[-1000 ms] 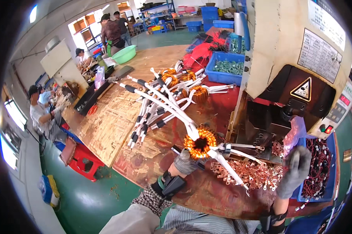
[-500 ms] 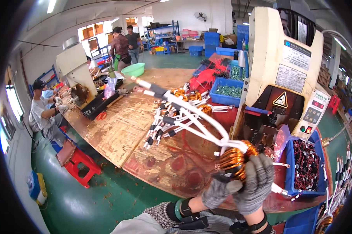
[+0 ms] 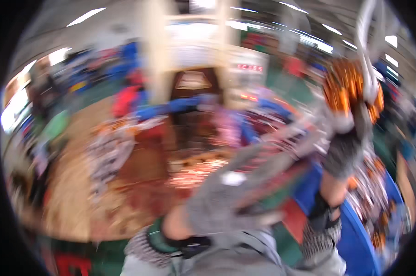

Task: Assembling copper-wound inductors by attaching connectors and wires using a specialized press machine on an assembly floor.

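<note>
My right hand, in a grey glove, holds up a coil wound with copper-coloured wire at the right. White leads rise from the coil toward the top edge. My left hand, also gloved in grey, is in front of the table edge, nearer the middle. Its fingers look stretched out toward the upper right, and I see nothing held in them. Motion smears both hands, so finger details are lost.
A cream machine with a lit red display stands on the wooden table. More coils with white leads lie on the table's left part. A blue bin at the lower right holds similar coils. A green basin sits far left.
My view has swung right. The coil has gone from between both hands over the table to my right hand alone, raised at the right. My left hand has come off it.
</note>
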Demonstrator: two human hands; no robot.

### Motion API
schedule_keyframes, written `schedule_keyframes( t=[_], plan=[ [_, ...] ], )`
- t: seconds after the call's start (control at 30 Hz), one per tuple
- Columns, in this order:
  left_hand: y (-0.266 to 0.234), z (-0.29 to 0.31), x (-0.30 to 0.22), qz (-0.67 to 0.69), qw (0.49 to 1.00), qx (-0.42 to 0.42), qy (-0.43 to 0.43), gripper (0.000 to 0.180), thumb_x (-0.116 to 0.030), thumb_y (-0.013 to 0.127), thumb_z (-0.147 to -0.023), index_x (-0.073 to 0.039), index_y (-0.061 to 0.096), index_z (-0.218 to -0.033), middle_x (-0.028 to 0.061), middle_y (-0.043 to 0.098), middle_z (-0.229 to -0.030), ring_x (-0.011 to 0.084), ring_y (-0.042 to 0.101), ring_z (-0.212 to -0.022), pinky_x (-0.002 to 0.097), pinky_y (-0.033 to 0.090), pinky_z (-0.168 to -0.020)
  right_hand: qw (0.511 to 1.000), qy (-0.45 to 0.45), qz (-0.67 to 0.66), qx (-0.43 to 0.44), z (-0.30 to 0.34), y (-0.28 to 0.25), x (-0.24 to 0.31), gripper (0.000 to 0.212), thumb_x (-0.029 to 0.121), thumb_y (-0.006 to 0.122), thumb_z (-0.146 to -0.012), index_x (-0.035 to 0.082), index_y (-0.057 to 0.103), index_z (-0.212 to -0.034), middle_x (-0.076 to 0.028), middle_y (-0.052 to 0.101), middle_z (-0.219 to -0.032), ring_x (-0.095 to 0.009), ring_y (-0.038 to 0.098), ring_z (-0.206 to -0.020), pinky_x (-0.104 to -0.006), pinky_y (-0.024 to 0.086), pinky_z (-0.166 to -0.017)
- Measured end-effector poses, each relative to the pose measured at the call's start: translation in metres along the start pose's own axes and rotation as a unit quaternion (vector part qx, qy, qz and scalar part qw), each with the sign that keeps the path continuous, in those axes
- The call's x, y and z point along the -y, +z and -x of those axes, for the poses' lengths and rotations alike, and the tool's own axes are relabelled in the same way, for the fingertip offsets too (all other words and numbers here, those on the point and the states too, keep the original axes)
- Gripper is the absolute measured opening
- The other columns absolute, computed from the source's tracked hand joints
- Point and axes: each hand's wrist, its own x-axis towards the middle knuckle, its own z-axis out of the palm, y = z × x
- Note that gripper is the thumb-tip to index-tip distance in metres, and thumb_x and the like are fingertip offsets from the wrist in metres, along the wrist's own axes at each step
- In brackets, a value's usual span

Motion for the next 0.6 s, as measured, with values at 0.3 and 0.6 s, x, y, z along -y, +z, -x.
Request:
schedule_keyframes(
  t=[0.3,0.6],
  plan=[
    [0.053,0.065,0.063,0.131,0.976,0.149,-0.092,0.062,-0.037,0.074,-0.061,-0.01,0.053,-0.113,0.0137,0.052,-0.112,0.029,0.051,-0.104,0.0381,0.042,-0.087,0.899,-0.112,0.414,-0.084,-0.178,-0.148,0.192,0.03,0.014,0.064,-0.075,0.002,0.057,-0.101,-0.008,0.061,-0.09,-0.015,0.061,-0.078,-0.0247,0.052,-0.056],
    [0.06,0.044,0.065,0.176,0.926,0.282,-0.178,0.058,-0.035,0.071,-0.066,-0.012,0.051,-0.117,0.0132,0.054,-0.111,0.0285,0.052,-0.103,0.0371,0.041,-0.089,0.41,-0.024,0.909,0.076,-0.137,-0.214,0.194,0.047,0.019,0.065,-0.069,-0.002,0.05,-0.107,-0.016,0.061,-0.092,-0.024,0.059,-0.083,-0.0362,0.045,-0.074]
  ],
)
